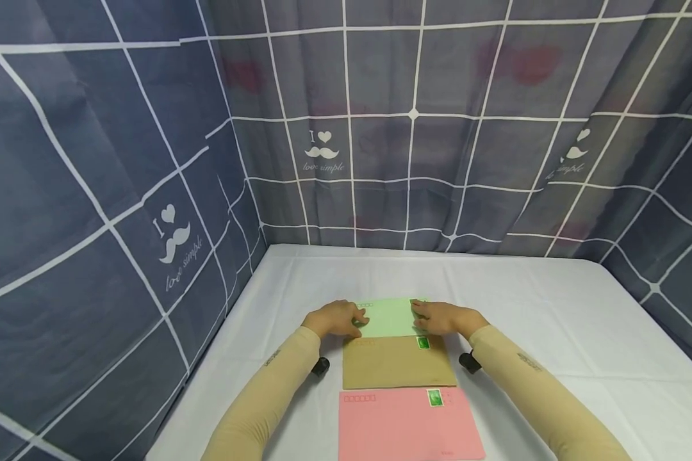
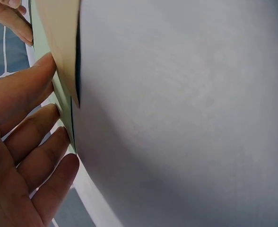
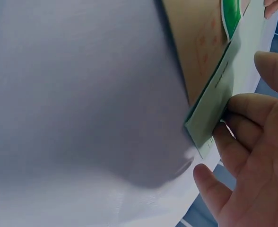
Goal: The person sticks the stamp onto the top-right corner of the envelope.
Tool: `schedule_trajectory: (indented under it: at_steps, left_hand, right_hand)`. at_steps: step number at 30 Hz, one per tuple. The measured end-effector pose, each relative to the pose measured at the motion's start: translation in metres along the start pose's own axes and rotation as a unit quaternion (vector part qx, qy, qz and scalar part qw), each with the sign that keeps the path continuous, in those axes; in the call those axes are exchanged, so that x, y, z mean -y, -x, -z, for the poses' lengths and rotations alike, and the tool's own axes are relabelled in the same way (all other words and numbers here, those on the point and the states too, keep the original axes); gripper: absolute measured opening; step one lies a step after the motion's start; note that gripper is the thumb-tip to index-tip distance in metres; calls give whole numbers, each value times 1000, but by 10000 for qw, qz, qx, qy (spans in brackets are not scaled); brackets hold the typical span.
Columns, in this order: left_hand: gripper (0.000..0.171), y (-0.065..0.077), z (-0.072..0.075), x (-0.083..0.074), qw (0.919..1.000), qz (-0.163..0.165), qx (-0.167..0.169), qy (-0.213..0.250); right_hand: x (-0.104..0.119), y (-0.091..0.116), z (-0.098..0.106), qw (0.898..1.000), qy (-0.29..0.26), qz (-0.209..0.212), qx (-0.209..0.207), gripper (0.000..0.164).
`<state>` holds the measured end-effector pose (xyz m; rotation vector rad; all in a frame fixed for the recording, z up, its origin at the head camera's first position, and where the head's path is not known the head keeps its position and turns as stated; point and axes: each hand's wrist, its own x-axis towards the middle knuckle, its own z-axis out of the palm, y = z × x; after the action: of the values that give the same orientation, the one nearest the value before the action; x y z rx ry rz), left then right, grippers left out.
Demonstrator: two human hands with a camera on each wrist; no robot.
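Note:
A light green envelope (image 1: 387, 320) lies farthest back in a column of three envelopes. My left hand (image 1: 337, 318) rests its fingertips on the green envelope's left end, the fingers slightly bent in the left wrist view. On the opposite end, my right hand (image 1: 443, 318) touches it with relaxed fingers, covering much of its stamp corner. In the right wrist view one corner of the green envelope (image 3: 211, 111) laps over the brown envelope (image 3: 193, 52). Directly in front of the hands lies that brown envelope (image 1: 398, 366), bearing a green stamp (image 1: 423, 343).
Nearest me is a pink envelope (image 1: 406, 426) with its own green stamp (image 1: 435, 397). All lie on a white tablecloth (image 1: 553, 320). A dark grid-patterned curtain (image 1: 380, 147) stands behind the table and along both sides. Small black devices (image 1: 469, 362) sit under the wrists.

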<state>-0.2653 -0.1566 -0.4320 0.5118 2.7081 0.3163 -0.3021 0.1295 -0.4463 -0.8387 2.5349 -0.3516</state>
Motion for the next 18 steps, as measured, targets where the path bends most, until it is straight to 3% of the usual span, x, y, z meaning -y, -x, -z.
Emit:
schedule_trajectory:
  at_steps: [7,18]
  left_hand:
    - [45,0,3,2,10000,8,-8,26]
    - [45,1,-1,2,10000,-56,-8,-10]
  right_hand:
    - [3,0,2,9997,-185,-138,-8,61]
    - [-5,2,-4,9985,-506,39,-191,59]
